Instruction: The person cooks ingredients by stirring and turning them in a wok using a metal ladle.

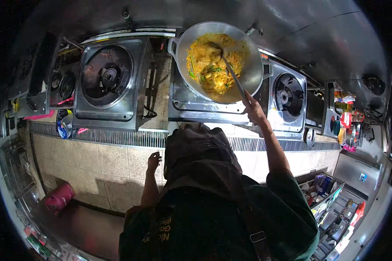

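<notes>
Right hand (255,111): fingers closed around the upper end of the ladle handle, a firm-looking grip.
Left hand (153,161): hangs beside the body above the tiled floor (111,162), fingers loosely curled; nothing visible in it, though the palm is partly hidden.
Ladle (233,75): slants from the right hand over the near right rim into the wok, its head down in the food; looks like stiff metal, light on its own but likely to drag when loaded.
Ladle hold: best near the far end of the handle, away from the heat; grease could make it slippery.
Food (211,65): yellow-orange shreds with green pieces, spread over the bottom of the wok; probably soft, oily and easily broken by hard pressing.
Wok (251,58): wide, pale metal, over the middle stove (204,112); probably rigid, heavy with its contents, and hot.
Wok hold: by both loop handles, the left loop (172,47) and the right loop (268,69), ideally with a thick cloth.
Neighbours: a left burner (109,77) and a right burner (287,95) flank the wok, with no pan on either.
</notes>
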Demonstrator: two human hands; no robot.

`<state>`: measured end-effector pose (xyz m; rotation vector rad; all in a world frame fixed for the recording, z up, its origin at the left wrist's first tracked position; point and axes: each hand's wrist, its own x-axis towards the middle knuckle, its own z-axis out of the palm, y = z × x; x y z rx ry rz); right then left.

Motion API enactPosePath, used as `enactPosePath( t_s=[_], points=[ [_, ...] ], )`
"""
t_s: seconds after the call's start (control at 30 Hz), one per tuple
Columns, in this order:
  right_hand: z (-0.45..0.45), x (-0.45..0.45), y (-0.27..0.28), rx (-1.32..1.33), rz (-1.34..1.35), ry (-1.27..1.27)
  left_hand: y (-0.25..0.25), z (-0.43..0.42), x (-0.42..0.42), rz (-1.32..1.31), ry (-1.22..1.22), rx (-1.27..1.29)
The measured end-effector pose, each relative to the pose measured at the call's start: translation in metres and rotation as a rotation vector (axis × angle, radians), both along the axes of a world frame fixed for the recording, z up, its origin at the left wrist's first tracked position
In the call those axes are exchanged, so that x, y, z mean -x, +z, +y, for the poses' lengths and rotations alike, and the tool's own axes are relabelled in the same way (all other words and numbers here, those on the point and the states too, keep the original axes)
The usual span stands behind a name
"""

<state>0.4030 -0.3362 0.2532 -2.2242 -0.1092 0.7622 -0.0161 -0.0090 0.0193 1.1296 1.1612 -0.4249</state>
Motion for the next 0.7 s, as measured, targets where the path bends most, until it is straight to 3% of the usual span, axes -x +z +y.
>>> enactPosePath(
  t_s=[0.03,0.07,0.1,0.2,0.27,0.3,0.33,0.37,0.43,0.47,0.6,0.7],
  points=[
    [-0.008,0.006,-0.001,-0.058,-0.195,0.118,-0.003,0.004,-0.005,0.023,0.011,-0.006],
    [-0.022,0.012,0.003,0.003,-0.227,0.161,-0.006,0.008,-0.011,0.063,-0.010,-0.043],
    [-0.027,0.022,0.023,0.064,-0.255,0.207,-0.018,0.015,-0.001,-0.133,0.058,0.043],
    [-0.044,0.053,0.060,0.169,-0.291,0.243,-0.004,0.021,-0.019,-0.086,0.053,-0.029],
    [-0.061,0.071,0.068,0.146,-0.459,0.362,0.001,0.021,-0.027,-0.095,0.042,-0.031],
    [-0.059,0.082,0.089,0.326,-0.184,0.250,0.002,0.020,-0.029,-0.106,0.036,-0.035],
    [-0.066,0.093,0.090,0.356,-0.354,0.372,0.001,0.019,-0.029,-0.140,0.041,-0.034],
    [-0.073,0.103,0.095,0.474,-0.219,0.336,0.000,0.018,-0.030,-0.138,0.033,-0.036],
    [-0.093,0.120,0.084,0.420,-0.348,0.384,0.007,0.010,-0.038,-0.005,-0.019,-0.058],
    [-0.099,0.127,0.081,0.455,-0.270,0.334,0.009,0.005,-0.040,-0.003,-0.023,-0.050],
    [-0.093,0.119,0.054,0.532,-0.273,0.263,0.000,-0.007,-0.033,-0.128,-0.206,-0.125],
    [-0.071,0.089,0.029,0.568,-0.277,0.204,0.005,-0.013,-0.037,-0.124,-0.170,-0.085]
  ],
)
